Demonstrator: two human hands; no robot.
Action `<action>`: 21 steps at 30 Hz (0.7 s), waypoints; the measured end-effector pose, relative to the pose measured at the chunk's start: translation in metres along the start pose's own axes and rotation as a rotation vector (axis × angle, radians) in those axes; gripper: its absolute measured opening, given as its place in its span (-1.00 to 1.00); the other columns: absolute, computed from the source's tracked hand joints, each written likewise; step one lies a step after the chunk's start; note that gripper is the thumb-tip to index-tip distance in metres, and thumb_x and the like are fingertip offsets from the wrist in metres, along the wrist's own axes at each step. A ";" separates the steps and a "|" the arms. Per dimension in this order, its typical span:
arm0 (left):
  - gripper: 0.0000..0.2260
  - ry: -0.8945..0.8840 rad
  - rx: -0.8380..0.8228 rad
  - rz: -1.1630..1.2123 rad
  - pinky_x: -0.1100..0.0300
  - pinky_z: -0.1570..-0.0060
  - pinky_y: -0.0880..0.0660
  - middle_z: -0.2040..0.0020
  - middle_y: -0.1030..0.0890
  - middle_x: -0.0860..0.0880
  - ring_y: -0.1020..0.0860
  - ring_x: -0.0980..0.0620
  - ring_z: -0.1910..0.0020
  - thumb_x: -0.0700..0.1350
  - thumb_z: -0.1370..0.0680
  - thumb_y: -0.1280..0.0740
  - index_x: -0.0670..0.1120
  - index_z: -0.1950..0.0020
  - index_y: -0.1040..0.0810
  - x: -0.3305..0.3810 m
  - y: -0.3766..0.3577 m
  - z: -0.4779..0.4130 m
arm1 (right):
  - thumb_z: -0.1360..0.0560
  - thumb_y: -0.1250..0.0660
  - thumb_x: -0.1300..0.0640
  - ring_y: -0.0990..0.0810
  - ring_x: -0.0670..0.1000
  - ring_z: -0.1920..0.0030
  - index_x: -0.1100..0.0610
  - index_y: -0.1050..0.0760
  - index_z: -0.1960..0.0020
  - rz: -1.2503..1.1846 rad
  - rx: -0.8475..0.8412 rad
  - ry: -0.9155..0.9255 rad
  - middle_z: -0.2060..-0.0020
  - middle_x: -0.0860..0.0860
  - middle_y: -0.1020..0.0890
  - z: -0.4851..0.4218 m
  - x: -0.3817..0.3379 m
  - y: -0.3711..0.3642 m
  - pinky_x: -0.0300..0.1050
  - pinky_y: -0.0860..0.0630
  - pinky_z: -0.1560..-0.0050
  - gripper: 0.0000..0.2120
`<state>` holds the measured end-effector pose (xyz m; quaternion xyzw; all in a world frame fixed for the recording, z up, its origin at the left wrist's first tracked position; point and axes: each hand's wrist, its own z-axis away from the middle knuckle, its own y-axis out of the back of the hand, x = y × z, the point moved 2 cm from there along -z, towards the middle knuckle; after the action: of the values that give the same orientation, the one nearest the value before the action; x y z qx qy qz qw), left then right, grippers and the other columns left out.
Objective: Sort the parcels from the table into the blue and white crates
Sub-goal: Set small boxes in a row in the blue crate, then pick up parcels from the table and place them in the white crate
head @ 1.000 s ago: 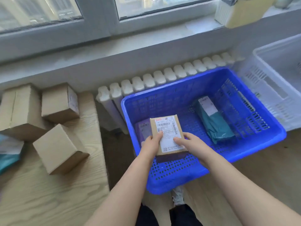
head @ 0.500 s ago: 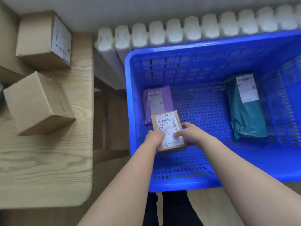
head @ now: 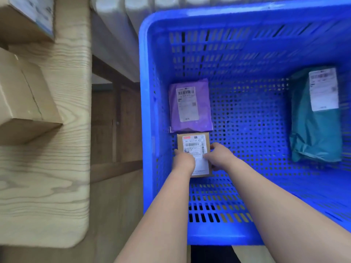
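**Three labelled parcels in the blue crate, two boxes on the counter**

Both hands hold a small cardboard parcel low inside the blue crate, in its near left corner. The left hand grips the parcel's left edge. The right hand has its thumb on the label and its fingers curled round the right edge. Whether the parcel already rests on the perforated floor cannot be told.

Its white shipping label covers nearly the whole top face. There is a short red strip at the upper left, a line of large black characters below it, then a long barcode, and a second barcode running up the right side. The characters are too blurred to read with any certainty.

Just beyond the parcel, touching or almost touching it, lies a purple mailer. Its white label carries a barcode at the top, a small square code and what looks like "0076" at the bottom. A teal mailer lies well apart on the right of the crate floor. Its white label at the far end has a barcode, but the print is unreadable. That makes three parcels in the crate, each with one label.

On the wooden counter at the left stand two cardboard boxes. The far box shows a white label with a blue edge on its side, too blurred to read. The near box shows plain faces. A white radiator runs along the far side.
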<state>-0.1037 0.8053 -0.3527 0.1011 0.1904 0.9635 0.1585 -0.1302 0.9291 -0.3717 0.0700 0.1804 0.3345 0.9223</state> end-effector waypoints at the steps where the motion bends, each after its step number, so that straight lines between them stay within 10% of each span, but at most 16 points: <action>1: -0.50 -0.018 0.034 -0.040 0.03 -0.27 -0.37 -0.49 -0.33 -0.21 -0.39 -0.20 -0.41 -0.26 -0.64 -0.08 -0.20 -0.58 -0.08 -0.001 0.002 0.002 | -0.52 -0.26 0.24 -0.57 0.17 0.15 0.20 -0.42 -0.20 -0.005 0.000 0.006 0.01 0.18 -0.60 0.000 -0.002 -0.002 0.08 -0.62 0.14 -0.74; 8: -0.52 -0.311 0.222 -0.449 0.02 -0.29 -0.38 -0.56 -0.15 -0.05 -0.21 -0.07 -0.51 -0.24 -0.62 -0.16 -0.14 -0.55 -0.20 -0.004 0.007 0.021 | -0.58 -0.24 0.19 -0.55 0.08 0.26 0.14 -0.38 -0.38 0.104 -0.024 0.079 0.17 0.04 -0.58 0.000 -0.009 -0.014 0.02 -0.60 0.12 -0.64; 21: -0.35 -0.270 0.108 -0.549 0.08 -0.40 -0.30 -0.63 0.14 0.02 -0.03 -0.03 -0.59 -0.25 -0.61 -0.24 -0.11 -0.63 0.00 -0.006 0.002 0.016 | -0.61 -0.27 0.08 -0.53 0.05 0.16 0.13 -0.31 -0.48 0.281 -0.003 0.149 -0.09 0.11 -0.59 0.003 -0.007 -0.009 -0.08 -0.48 0.12 -0.53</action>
<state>-0.0944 0.8067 -0.3380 0.1811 0.2388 0.8510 0.4312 -0.1292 0.9175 -0.3694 0.0682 0.2364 0.4646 0.8506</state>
